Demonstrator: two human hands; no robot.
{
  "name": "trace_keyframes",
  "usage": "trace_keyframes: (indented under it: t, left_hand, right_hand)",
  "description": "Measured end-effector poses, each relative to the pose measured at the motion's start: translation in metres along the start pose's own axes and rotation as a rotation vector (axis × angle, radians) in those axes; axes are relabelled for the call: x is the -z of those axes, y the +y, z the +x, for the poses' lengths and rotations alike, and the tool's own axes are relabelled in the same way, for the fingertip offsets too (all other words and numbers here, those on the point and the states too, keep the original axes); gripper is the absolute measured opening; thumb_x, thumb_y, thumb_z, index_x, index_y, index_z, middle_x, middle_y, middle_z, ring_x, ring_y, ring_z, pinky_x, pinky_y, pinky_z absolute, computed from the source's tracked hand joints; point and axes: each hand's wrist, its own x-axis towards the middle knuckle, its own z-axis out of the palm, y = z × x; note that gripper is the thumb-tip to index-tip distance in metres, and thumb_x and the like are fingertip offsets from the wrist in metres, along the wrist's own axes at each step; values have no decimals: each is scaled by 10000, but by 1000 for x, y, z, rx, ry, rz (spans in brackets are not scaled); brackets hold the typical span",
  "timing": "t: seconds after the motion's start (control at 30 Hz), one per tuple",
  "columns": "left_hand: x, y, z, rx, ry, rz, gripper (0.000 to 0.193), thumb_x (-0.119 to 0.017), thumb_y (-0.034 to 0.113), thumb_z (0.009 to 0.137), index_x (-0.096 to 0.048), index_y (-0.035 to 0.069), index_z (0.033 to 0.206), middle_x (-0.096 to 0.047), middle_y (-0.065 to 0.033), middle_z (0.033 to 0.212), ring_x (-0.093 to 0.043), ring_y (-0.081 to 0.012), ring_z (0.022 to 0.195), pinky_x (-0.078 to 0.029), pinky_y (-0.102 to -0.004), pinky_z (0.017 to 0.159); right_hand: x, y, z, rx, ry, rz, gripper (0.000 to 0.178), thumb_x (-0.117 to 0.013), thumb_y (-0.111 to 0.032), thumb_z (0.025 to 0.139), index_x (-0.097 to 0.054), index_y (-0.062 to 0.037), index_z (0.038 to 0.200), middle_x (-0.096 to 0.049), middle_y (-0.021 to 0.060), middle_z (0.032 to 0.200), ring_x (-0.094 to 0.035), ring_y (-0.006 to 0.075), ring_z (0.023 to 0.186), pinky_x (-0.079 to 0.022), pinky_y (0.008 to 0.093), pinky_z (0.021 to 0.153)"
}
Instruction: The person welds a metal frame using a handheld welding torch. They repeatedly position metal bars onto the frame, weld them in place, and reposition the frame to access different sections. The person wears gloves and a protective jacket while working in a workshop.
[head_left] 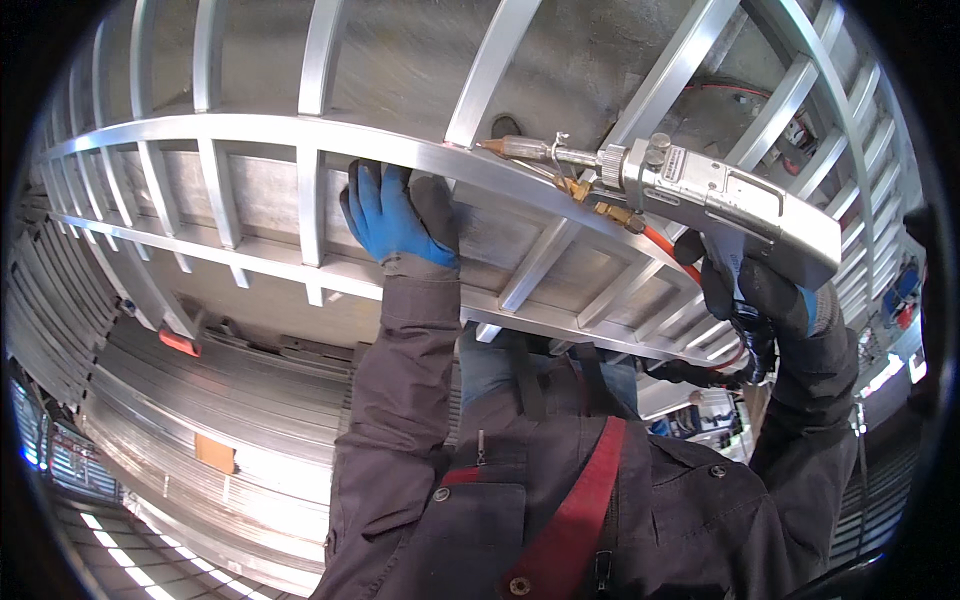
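A welding gun (735,205) with a boxy silver head, brass fittings and an orange hose is in my gloved right hand (760,285), whose fingers wrap its handle. Its copper-coloured nozzle tip touches or nearly touches the joint where a slanted bar (490,75) meets the curved rail of a silver metal frame (250,128). My left hand (398,215), in a blue and dark grey glove, is closed against the underside of that rail, close to the left of the tip. Its fingertips are partly hidden behind the rail.
Many evenly spaced bars run across the frame to both sides. Long metal profiles (250,400) lie stacked at the left, with an orange-brown piece (214,453) on them. A red-orange handle (180,343) shows near the stack. The hose and a dark cable (700,374) hang at the right.
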Motion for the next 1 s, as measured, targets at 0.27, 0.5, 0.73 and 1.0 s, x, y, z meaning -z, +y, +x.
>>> trace_keyframes:
  t: [0.27, 0.5, 0.73, 1.0]
  left_hand:
    - [-2, 1, 1, -20, 38, -20, 558, -593, 431, 989, -615, 12, 1356, -582, -284, 1372, -504, -453, 1355, -304, -621, 1159]
    - [2, 2, 3, -11, -14, -35, 545, -620, 390, 966, -602, 41, 1384, -559, -259, 1430, -480, -438, 1389, -273, -631, 1174]
    - [-1, -1, 1, 6, -12, -56, 565, -614, 402, 965, -586, 33, 1392, -562, -271, 1424, -480, -440, 1392, -264, -631, 1182]
    - [0, -1, 0, -10, 11, -60, 548, -594, 402, 979, -591, 20, 1372, -574, -252, 1396, -497, -436, 1365, -275, -623, 1174]
  right_hand:
    - [-8, -15, -10, -90, 39, 51, 394, -660, -168, 1017, -601, 11, 1363, -721, 113, 1019, -629, 112, 723, -517, 271, 625]
    - [-1, -37, -13, -84, 39, -21, 438, -673, -204, 1007, -592, 15, 1378, -714, 146, 1082, -625, 118, 725, -527, 266, 648]
    - [2, -17, 9, -20, -62, 101, 495, -686, -224, 996, -569, 14, 1414, -703, 187, 1159, -622, 126, 727, -544, 267, 678]
    - [-3, -23, 21, 37, -61, 42, 522, -700, -151, 986, -526, 14, 1448, -690, 217, 1186, -626, 141, 738, -542, 284, 630]
